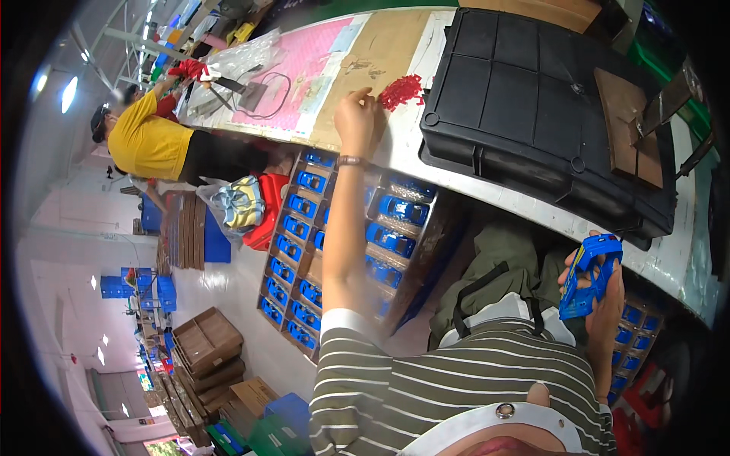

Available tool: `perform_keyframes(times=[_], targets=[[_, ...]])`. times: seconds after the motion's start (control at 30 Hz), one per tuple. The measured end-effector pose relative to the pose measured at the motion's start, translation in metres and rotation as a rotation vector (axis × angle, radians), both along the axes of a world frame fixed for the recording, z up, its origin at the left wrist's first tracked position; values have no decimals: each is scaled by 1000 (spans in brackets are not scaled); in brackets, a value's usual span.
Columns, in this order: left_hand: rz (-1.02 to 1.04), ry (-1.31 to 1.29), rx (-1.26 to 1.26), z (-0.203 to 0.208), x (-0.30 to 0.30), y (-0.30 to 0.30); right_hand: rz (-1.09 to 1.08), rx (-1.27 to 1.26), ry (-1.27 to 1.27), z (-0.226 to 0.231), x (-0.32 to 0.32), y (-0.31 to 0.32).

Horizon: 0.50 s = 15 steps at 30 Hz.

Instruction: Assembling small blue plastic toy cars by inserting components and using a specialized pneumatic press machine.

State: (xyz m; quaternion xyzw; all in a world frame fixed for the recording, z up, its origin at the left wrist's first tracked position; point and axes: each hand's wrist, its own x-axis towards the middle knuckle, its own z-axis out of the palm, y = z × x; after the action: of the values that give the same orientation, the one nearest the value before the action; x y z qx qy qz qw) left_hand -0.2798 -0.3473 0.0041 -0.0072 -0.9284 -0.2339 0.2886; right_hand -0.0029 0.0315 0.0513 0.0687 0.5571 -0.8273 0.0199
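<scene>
In my right hand (614,292) is a blue toy car body (591,275), tilted up on end, with window openings showing. That hand is near my body, at the front edge of the table. My left hand (356,120) is stretched out over the table, just left of a small heap of red plastic parts (401,92). Its fingers are curled together; anything between them is too small or hidden to make out.
A large black plastic crate (517,99) takes up the table's right side, with a brown board (625,125) on it. Partitioned boxes of blue car bodies (391,238) stand below the table edge. A person in a yellow shirt (152,144) works at the far left.
</scene>
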Motion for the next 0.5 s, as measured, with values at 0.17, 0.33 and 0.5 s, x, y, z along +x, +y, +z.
perform_keyframes(times=[0.17, 0.33, 0.5], targets=[[44, -182, -73, -4, -22, 11, 25, 16, 2, 1, -3, -1], [3, -37, -36, -9, -21, 8, 41, 119, 0, 2, -5, -1], [-84, -46, 211, -9, -22, 6, 26, 105, 36, -4, -7, 5]])
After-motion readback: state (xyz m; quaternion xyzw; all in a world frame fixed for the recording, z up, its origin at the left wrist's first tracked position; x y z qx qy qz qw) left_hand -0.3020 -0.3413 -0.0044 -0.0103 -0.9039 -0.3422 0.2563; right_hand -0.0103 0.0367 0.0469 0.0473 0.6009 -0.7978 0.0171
